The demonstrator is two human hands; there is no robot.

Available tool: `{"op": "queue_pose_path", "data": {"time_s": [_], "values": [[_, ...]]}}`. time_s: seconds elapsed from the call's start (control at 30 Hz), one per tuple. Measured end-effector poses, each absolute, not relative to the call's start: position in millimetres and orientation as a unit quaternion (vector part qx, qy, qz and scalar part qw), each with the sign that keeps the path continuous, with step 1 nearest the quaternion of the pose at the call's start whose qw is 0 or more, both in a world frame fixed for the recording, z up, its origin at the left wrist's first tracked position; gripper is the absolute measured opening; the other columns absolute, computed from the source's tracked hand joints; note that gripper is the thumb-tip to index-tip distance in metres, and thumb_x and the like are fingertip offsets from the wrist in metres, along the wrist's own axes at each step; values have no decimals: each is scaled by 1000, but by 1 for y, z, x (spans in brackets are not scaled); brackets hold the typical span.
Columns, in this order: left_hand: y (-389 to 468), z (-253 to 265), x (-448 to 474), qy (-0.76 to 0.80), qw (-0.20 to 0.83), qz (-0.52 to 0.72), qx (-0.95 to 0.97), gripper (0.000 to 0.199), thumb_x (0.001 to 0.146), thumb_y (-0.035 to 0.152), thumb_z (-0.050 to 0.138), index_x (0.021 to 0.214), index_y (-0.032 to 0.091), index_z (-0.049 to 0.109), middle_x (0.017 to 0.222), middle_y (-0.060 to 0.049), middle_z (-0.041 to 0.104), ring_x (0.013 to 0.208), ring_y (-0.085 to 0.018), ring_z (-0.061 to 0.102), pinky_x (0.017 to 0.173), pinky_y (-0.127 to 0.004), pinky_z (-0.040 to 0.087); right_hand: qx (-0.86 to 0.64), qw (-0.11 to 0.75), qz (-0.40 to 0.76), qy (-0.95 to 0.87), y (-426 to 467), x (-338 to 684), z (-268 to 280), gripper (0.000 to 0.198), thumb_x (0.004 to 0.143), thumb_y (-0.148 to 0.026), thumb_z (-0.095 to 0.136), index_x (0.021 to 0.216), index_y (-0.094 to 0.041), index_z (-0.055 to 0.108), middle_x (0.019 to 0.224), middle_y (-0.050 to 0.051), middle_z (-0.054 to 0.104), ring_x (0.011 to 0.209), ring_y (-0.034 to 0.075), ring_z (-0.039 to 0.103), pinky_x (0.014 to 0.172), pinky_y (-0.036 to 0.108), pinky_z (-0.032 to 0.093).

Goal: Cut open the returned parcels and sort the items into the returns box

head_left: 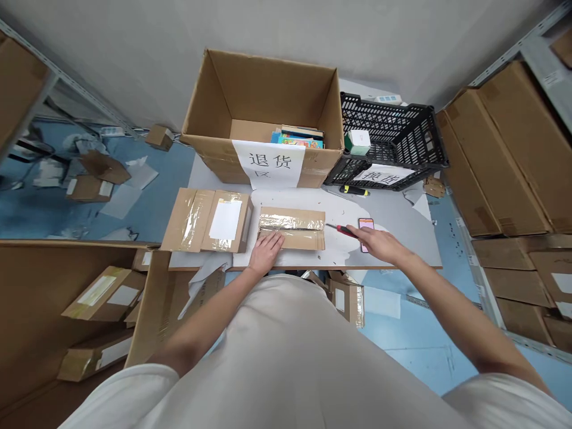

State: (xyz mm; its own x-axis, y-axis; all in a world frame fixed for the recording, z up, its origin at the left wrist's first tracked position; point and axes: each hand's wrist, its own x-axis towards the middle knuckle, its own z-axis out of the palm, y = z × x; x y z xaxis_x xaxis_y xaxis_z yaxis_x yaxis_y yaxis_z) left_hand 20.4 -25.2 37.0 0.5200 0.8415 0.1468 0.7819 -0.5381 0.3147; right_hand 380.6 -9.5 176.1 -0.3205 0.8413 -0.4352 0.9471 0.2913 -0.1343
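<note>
A small taped cardboard box (292,238) lies on the white tabletop in front of me, with a dark slit along the tape on its top. My left hand (267,251) rests flat on the box's near left part, fingers stretched out. Right of the box, my right hand (379,243) is closed around a red-and-black utility knife (346,230). Its thin tip points left, just off the box's right end. Partly under my right hand is a phone (366,223) with a lit screen.
Two labelled cardboard boxes (208,220) sit at the left. Behind stand a large open carton (210,155) holding books and a black crate (397,149) containing a small green-and-white box (358,142). A yellow-and-black cutter (354,190) lies before the crate. Shelves of cartons (496,161) flank the right.
</note>
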Motion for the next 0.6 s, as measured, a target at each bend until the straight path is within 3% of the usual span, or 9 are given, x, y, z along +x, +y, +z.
{"op": "queue_pose_path", "data": {"time_s": [0.13, 0.27, 0.4, 0.6], "values": [[-14, 61, 23, 447, 114, 121, 879, 52, 87, 41, 50, 134, 17, 49, 136, -16, 52, 132, -31, 41, 106, -47, 32, 690, -104, -366, 616, -35, 381, 133, 56, 94, -37, 33, 147, -20, 30, 94, 8, 67, 61, 14, 61, 58, 29, 52], [21, 81, 32, 472, 110, 82, 871, 105, 62, 68, 66, 144, 12, 33, 151, -23, 26, 141, -42, 17, 112, -58, 13, 693, -246, -501, 457, -48, 355, 89, 71, 87, -54, 42, 147, -20, 29, 97, 7, 65, 48, 8, 53, 38, 22, 44], [49, 84, 36, 480, 128, 7, 868, 125, 48, 77, 67, 147, 12, 25, 154, -23, 16, 141, -47, 9, 107, -67, 7, 667, -304, -539, 414, -50, 341, 73, 75, 82, -59, 49, 145, -22, 33, 94, 6, 63, 47, 7, 52, 36, 20, 42], [46, 80, 34, 499, 134, 13, 856, 113, 54, 71, 69, 146, 17, 30, 153, -21, 23, 140, -44, 16, 106, -61, 25, 654, -285, -569, 409, -50, 348, 79, 72, 82, -57, 51, 144, -25, 35, 78, -1, 60, 39, 5, 45, 31, 17, 36]]}}
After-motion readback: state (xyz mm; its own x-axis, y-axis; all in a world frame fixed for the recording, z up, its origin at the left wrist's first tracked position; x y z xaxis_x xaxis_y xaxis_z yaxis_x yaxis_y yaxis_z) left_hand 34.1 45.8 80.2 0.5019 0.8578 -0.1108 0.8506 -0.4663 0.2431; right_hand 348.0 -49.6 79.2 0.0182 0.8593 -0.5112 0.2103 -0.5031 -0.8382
